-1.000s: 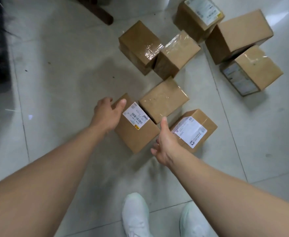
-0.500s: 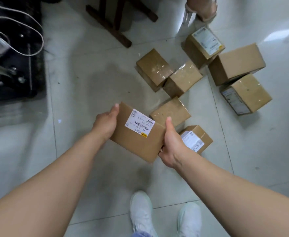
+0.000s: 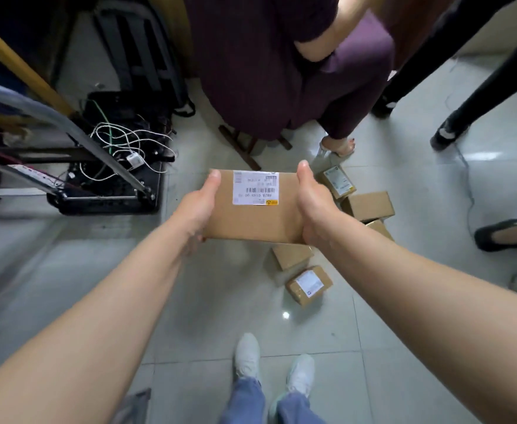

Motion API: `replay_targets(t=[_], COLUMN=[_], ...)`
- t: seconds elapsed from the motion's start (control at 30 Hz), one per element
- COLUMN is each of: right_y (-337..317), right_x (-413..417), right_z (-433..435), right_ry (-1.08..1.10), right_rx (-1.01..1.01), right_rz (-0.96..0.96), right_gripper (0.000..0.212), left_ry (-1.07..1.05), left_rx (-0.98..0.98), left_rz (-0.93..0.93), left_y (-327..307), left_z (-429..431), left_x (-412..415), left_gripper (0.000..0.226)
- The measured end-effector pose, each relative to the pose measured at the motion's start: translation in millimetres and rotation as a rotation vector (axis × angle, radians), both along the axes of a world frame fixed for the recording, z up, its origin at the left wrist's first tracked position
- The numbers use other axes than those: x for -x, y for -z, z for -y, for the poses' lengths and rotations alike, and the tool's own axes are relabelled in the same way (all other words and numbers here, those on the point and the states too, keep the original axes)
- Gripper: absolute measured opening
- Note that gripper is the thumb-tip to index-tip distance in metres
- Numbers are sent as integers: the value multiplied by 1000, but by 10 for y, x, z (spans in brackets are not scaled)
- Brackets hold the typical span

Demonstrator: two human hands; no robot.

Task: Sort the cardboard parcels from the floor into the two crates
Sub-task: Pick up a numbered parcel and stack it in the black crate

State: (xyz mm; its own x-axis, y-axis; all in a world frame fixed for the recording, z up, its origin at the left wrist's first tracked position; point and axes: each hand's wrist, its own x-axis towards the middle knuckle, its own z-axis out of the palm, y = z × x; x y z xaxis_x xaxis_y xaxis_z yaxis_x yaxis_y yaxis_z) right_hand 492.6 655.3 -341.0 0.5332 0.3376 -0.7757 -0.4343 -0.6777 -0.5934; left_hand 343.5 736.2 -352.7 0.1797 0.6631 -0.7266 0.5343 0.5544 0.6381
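Just above the middle of the frame, a brown rectangular cardboard parcel [image 3: 252, 209] is held up clear of the pale glossy tiled floor [image 3: 220, 301], level, with its white barcode label [image 3: 255, 188] facing up. The left hand [image 3: 196, 209] grips its left short end and the right hand [image 3: 312, 206] its right short end. Each thumb is laid over the top face near the far corner, while the fingers curl out of sight underneath. From where I stand it looks a stiff, square-edged box. Its top shows no sag between the hands, so I'd judge it light to middling in weight and unlikely to buckle. Bare card like that should give dry, sure friction, though the label would be the slicker patch, so the ends are the right place to take hold, with fingers beneath bearing the load. Right of centre, several smaller brown cardboard parcels [image 3: 309, 284] lie on the tiles close together, some touching. At the left edge sits a black open case of tangled wires [image 3: 113, 179], and a person in dark purple clothes [image 3: 281, 71] is seated at the top. The crates are nowhere in view.
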Motion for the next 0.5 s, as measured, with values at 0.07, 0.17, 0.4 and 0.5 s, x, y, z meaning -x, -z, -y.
replay_targets(t=[0.07,0.17,0.4,0.5], right_y=[-574,-1168,-2189,-2461], right_x=[111,233,524,617], right_z=[49,172,715,1056], right_ry=[-30,-30,-91,-125], right_rx=[-24,-68,-171,-256], right_rz=[47,103,192,206], right_gripper=[81,75,69,68], left_ry=[-28,-43,-160,-212], left_rx=[0,-45,-134,-198], left_rz=[29,89,184,225], left_y=[-475,-1141,-2171,-2496], left_z=[47,181,722,1105], left_x=[69,149,487,671], left_gripper=[60,52,57,51])
